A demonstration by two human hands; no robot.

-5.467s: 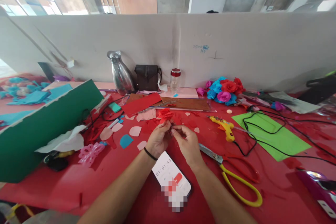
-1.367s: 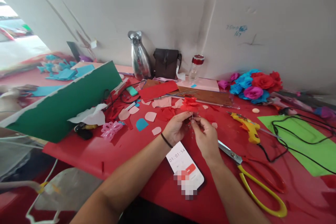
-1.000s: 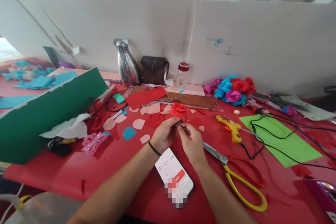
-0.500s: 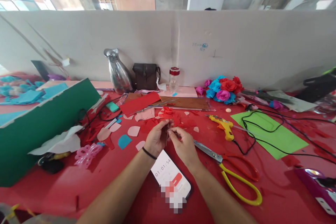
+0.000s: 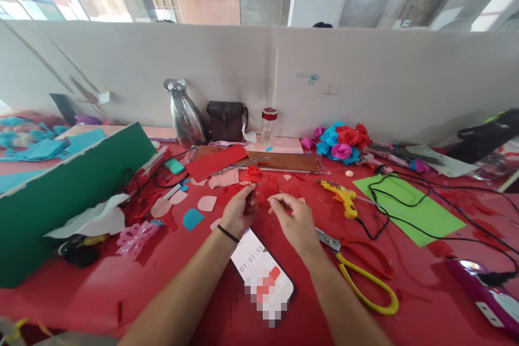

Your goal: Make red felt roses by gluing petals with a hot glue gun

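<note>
Above the table's middle, my left hand [image 5: 240, 212] is closed, thumb against curled fingers. Something thin and dark shows at its fingertips, too small to name. My right hand [image 5: 295, 223] is a little to the right, thumb and forefinger pinched together; what they hold, if anything, I cannot make out. The hands are apart. Beneath them lies a phone [image 5: 254, 259] showing a running timer. Red crepe paper scraps [image 5: 267, 186] lie just beyond my fingertips. Big scissors [image 5: 344, 257] with one red and one yellow handle rest beside my right wrist, blades partly behind it.
A yellow glue gun [image 5: 344, 200] and its cord lie by a green sheet [image 5: 421, 221] at right. Paper flowers [image 5: 343, 143], a glass jar [image 5: 268, 125], a bag [image 5: 227, 121] and a steel jug [image 5: 184, 113] stand along the partition. A green board [image 5: 81, 200] stands left.
My hands have drawn apart, the right one moving right and the left slightly left. The thin wire-like strand seen between them is no longer distinct.
</note>
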